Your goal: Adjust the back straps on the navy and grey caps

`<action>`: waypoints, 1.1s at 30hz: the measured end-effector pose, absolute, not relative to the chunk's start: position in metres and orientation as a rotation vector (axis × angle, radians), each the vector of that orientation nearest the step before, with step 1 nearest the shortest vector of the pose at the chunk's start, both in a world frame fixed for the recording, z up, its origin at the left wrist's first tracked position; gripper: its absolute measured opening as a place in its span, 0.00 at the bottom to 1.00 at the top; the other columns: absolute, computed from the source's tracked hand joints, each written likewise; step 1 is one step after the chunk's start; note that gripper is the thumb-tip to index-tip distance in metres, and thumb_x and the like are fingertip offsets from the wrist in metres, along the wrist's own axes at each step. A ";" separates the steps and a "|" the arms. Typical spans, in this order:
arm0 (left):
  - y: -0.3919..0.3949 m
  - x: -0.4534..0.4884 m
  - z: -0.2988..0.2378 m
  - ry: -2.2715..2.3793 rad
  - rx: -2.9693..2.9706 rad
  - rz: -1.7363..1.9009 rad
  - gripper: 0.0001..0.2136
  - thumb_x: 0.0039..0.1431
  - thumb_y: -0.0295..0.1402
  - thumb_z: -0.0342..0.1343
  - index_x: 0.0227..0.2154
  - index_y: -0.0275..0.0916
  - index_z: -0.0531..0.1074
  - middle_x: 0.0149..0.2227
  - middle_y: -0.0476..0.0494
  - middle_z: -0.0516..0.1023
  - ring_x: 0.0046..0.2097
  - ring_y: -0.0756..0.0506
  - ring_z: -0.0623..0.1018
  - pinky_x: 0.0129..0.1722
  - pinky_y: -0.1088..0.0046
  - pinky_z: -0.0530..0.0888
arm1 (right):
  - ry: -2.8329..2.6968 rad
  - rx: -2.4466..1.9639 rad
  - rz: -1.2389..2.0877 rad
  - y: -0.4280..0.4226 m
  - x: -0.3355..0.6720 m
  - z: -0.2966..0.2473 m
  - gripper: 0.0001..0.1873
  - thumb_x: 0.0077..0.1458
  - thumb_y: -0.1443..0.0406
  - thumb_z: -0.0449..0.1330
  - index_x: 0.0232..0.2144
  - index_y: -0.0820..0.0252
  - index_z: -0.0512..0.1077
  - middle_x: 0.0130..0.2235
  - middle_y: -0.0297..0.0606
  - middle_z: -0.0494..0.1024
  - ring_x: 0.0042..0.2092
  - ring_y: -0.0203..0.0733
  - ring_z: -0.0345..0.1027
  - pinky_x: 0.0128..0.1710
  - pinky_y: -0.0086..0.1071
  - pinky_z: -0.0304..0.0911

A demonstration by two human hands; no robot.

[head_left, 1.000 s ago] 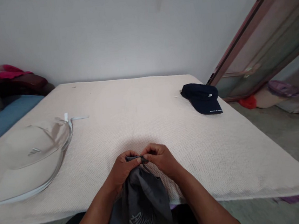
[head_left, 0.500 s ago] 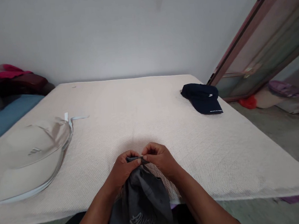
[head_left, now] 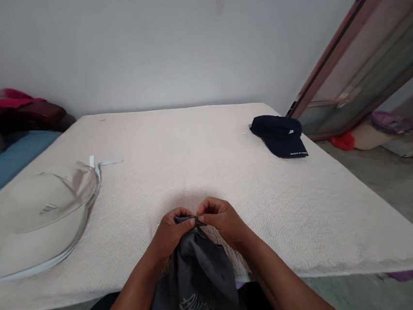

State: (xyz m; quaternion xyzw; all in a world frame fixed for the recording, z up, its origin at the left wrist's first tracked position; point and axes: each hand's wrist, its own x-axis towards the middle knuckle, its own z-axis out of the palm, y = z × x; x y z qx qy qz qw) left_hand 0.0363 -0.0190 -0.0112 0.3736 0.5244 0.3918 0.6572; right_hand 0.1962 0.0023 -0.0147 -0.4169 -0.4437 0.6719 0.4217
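A grey cap with pale lettering hangs over the near edge of the white mattress. My left hand and my right hand meet above it, both closed in a pinch on the cap's back strap, fingertips touching. Part of the strap is hidden between my fingers. A beige cap lies at the left of the mattress, a navy cap at the far right.
A blue mattress with dark and red cushions lies at the far left. A framed panel leans against the wall at the right, with bags on the floor below it.
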 end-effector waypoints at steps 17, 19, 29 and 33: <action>-0.021 0.034 -0.015 1.230 0.985 0.929 0.10 0.46 0.35 0.63 0.30 0.38 0.71 0.27 0.50 0.73 0.28 0.51 0.71 0.29 0.75 0.66 | -1.086 -1.081 1.638 0.004 0.194 -0.023 0.05 0.39 0.69 0.63 0.24 0.60 0.71 0.25 0.30 0.70 0.28 0.33 0.62 0.30 0.29 0.58; -0.020 0.034 -0.014 1.268 1.022 0.920 0.10 0.46 0.34 0.63 0.31 0.38 0.72 0.26 0.50 0.73 0.27 0.50 0.71 0.29 0.75 0.66 | -1.090 -1.089 1.623 0.004 0.194 -0.024 0.05 0.39 0.69 0.63 0.24 0.60 0.71 0.25 0.30 0.70 0.28 0.33 0.62 0.30 0.29 0.58; -0.021 0.038 -0.017 1.269 0.856 0.982 0.10 0.44 0.33 0.64 0.30 0.38 0.72 0.25 0.50 0.75 0.26 0.50 0.73 0.28 0.74 0.68 | -1.050 -1.132 1.564 0.002 0.187 -0.023 0.05 0.40 0.68 0.62 0.25 0.59 0.70 0.26 0.31 0.70 0.30 0.35 0.63 0.32 0.29 0.60; -0.023 0.039 -0.016 1.196 0.687 1.048 0.12 0.43 0.33 0.65 0.31 0.39 0.70 0.25 0.51 0.75 0.26 0.51 0.73 0.27 0.76 0.69 | -1.092 -1.090 1.576 0.002 0.188 -0.020 0.06 0.42 0.66 0.63 0.27 0.59 0.71 0.27 0.32 0.70 0.30 0.34 0.63 0.33 0.29 0.60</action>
